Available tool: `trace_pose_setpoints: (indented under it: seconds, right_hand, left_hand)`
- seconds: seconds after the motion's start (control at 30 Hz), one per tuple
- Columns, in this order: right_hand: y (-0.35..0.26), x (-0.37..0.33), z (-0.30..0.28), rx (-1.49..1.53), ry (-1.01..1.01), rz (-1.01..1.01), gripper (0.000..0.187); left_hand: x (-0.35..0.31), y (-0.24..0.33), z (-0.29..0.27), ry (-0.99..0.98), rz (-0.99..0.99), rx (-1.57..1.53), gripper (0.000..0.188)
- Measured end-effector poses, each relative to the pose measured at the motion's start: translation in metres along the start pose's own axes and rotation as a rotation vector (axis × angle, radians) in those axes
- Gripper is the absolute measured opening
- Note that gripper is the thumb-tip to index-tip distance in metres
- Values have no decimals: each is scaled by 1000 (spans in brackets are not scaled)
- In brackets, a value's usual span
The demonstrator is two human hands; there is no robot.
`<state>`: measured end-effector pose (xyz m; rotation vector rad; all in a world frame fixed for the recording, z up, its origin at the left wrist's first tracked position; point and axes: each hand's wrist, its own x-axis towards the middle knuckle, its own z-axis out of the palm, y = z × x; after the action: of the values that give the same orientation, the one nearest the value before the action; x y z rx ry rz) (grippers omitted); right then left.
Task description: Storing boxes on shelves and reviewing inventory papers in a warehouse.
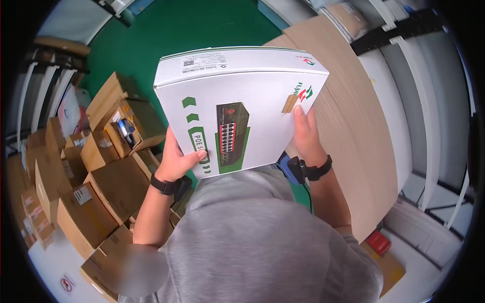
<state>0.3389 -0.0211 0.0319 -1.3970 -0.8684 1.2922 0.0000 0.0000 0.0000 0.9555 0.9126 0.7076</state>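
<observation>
Between my two hands I hold up a white cardboard box [268, 116], printed with green arrows and a picture of a black network switch with many ports. Its narrow side, with a small label on it, faces away at the top. My left hand [178, 157] grips the lower left edge, thumb lying on the front face. My right hand [307, 132] grips the right edge, thumb on the front beside a small tan strip of tape [289, 103]. The fingers behind the box are hidden. A black strap with a small device circles each wrist.
Several open brown cardboard boxes [118, 187] are heaped on the left. To the right runs a wood-topped table [358, 151] with a curved-looking edge, white shelving [419, 91] beyond it. A red box [378, 243] sits at the lower right. Green floor [202, 25] lies ahead.
</observation>
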Motion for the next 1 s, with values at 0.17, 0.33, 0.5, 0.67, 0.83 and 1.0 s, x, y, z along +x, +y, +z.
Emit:
trace_pose_setpoints:
  seconds: [0.17,0.33,0.5,0.67,0.83,1.0]
  right_hand:
    - [-73,-142,-43,27,-36,-120,56]
    - [-52,-168,-36,86,-101,-273,59]
    - [-38,-154,-31,73,-126,-291,64]
    - [-38,-149,-30,59,-194,-295,71]
    - [-42,-149,-28,31,-220,-283,73]
    - [-37,-157,-30,-30,-241,-358,73]
  left_hand:
    - [-137,53,109,14,46,127,81]
    - [-187,39,129,99,168,133,79]
    - [-191,15,132,231,179,162,64]
    - [-188,13,136,254,155,131,61]
    - [-187,10,124,232,158,107,62]
    - [-189,-6,108,197,212,124,72]
